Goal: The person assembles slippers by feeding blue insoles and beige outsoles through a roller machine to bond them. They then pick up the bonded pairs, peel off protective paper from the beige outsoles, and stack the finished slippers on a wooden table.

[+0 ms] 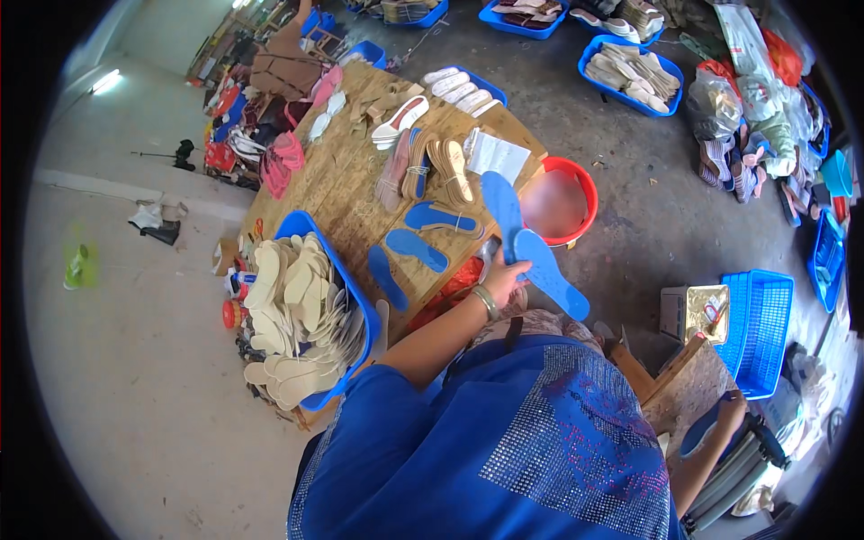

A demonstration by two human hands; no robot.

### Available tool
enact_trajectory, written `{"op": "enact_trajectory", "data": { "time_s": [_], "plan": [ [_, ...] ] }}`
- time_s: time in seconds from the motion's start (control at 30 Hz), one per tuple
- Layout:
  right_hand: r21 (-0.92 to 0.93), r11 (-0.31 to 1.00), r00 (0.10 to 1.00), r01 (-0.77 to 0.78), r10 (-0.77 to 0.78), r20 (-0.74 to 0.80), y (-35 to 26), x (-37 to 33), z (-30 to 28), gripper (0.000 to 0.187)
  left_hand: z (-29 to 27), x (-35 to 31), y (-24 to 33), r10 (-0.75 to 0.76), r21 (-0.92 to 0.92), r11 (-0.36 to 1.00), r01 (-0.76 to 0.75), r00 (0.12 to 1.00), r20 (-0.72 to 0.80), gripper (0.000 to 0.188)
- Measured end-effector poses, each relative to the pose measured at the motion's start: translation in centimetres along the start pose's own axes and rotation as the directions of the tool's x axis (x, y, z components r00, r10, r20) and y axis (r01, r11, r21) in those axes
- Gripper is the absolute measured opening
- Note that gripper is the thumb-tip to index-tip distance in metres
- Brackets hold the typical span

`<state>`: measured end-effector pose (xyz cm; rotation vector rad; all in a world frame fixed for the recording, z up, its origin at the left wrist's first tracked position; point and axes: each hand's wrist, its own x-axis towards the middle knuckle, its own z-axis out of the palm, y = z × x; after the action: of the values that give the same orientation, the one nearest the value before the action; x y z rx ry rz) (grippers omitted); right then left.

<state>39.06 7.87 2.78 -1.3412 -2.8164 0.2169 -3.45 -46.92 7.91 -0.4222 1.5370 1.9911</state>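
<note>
The left hand (506, 277) pinches two long blue foam insoles (526, 243) at their overlapping ends, fingers closed; they fan out beyond the fingertips over the plywood table (351, 193). Held so, one could slip free. The right hand (731, 409) curls around a dark-blue piece (700, 432).

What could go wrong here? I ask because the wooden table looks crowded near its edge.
1. The left hand holds two long blue insoles out past the plywood table edge, above the red bucket; a loose grip could drop one in.
2. Flat blue insoles lie close to the table's near edge and might get swept off.
3. The blue crate of cream insoles is heaped and could spill.
</note>
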Motion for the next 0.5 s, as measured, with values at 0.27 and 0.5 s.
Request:
{"op": "enact_trajectory", "data": {
  "time_s": [0.27, 0.5],
  "plan": [
    [0.972, 0.202, 0.992, -0.121, 0.067, 0.109, -22.2, 8.3, -10.8, 0.04, -12.3, 0.2, 4.0, 0.016, -0.097, 0.994, -0.04, 0.971, -0.241, 0.043],
    [0.893, 0.185, 0.833, -0.411, -0.321, 0.45, -48.2, 5.7, -5.5, 0.044, -23.6, 0.1, 8.1, 0.109, -0.244, 0.94, -0.239, 0.887, -0.449, 0.047]
  ]
}}
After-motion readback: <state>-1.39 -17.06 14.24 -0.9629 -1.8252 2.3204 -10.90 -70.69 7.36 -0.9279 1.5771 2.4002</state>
